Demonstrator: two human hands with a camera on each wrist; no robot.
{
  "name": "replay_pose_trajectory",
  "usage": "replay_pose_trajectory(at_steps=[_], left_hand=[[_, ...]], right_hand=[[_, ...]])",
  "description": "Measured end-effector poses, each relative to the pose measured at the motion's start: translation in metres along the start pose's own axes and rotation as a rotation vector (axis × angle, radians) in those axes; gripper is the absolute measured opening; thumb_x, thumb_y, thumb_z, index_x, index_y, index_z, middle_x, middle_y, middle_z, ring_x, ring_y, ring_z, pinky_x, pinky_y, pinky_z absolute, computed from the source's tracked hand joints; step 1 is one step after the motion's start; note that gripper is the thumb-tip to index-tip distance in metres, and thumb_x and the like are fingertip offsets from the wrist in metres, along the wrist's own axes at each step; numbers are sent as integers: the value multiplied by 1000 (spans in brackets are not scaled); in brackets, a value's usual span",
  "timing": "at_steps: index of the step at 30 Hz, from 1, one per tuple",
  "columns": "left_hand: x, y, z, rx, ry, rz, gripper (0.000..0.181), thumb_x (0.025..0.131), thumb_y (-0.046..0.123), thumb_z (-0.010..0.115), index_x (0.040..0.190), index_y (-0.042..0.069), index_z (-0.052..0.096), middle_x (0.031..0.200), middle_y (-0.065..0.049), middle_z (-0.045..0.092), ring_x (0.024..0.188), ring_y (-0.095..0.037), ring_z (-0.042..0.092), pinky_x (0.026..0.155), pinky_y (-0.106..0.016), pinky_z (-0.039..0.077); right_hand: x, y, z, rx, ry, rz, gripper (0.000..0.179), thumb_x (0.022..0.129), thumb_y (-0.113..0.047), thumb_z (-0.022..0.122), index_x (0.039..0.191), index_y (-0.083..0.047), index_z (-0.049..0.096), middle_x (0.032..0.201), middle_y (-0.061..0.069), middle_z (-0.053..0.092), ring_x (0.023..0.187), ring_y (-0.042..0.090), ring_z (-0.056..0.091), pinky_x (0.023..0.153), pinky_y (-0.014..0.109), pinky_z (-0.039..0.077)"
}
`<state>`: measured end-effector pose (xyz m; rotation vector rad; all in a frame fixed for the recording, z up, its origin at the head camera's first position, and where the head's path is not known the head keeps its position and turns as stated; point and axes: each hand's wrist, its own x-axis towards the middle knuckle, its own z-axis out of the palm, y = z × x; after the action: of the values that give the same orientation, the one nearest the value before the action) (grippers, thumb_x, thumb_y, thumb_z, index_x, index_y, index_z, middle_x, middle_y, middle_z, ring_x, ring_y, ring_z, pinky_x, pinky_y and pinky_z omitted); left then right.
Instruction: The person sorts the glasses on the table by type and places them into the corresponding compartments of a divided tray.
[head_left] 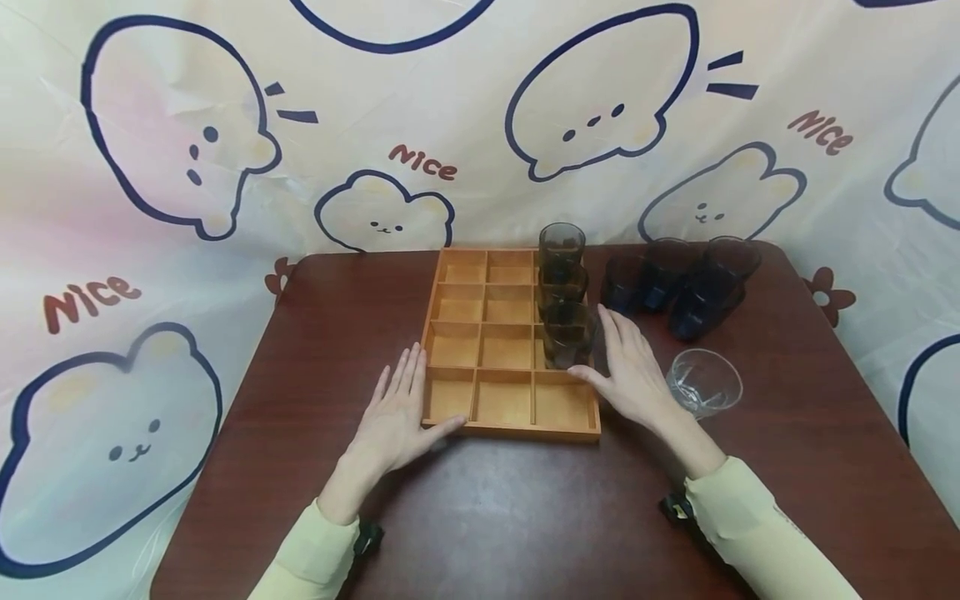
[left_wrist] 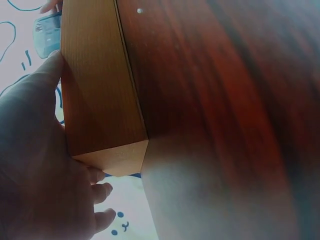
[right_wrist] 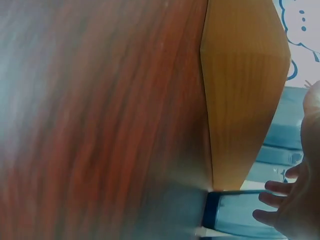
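A wooden tray (head_left: 517, 432) divided into several square compartments lies on the table. In its right column stand three dark tinted glasses: a front glass (head_left: 567, 342), a middle glass (head_left: 564, 287) and a back glass (head_left: 562, 240). My left hand (head_left: 393, 425) lies along the tray's left side with fingers straight, its thumb stretched toward the front edge. On the opposite side, my right hand (head_left: 633, 371) has its fingers extended beside the tray, and its thumb reaches over the right rim just below the front glass. Neither hand grips a glass.
Several dark glasses (head_left: 708, 287) cluster at the back right of the brown table (head_left: 525, 517). A clear glass (head_left: 703, 385) is just right of my right hand. A cartoon-printed cloth (head_left: 480, 117) hangs behind the table.
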<state>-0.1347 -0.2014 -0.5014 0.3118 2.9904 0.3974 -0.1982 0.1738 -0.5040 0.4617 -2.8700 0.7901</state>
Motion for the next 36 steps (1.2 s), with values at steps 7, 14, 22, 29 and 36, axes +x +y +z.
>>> replay_pose_trajectory(at_steps=[7,14,22,29,36], left_hand=[[1,-2,0,1,0,0,127,95,84,58,176,2,4,187,-15,2,175,-34,8,141,-62,16],[1,-2,0,-14,0,12,127,95,84,58,176,2,4,187,-14,0,175,-34,8,141,-61,14],[1,-4,0,-23,0,14,128,95,83,59,176,1,3,187,-16,2,175,-34,7,141,-61,15],[1,-3,-1,-28,5,18,128,96,83,60,176,1,2,187,-18,5,175,-35,8,141,-60,15],[1,-3,0,-31,5,23,128,96,83,58,176,2,1,187,-18,4,175,-34,8,141,-60,16]], right_hand=[[0,10,-6,-4,-17,-12,103,101,-44,77,175,-4,18,173,31,32,158,51,34,131,70,27],[-3,24,-6,58,64,-18,77,111,-40,64,169,1,34,165,34,42,154,53,40,127,71,32],[4,22,-4,241,382,150,34,105,-15,69,129,8,61,126,29,64,125,48,62,109,61,49],[17,23,-9,608,321,425,74,103,-10,70,164,6,31,160,35,50,150,48,53,127,58,44],[38,29,-9,937,265,546,93,103,-5,72,174,-5,13,180,25,27,167,38,33,138,49,31]])
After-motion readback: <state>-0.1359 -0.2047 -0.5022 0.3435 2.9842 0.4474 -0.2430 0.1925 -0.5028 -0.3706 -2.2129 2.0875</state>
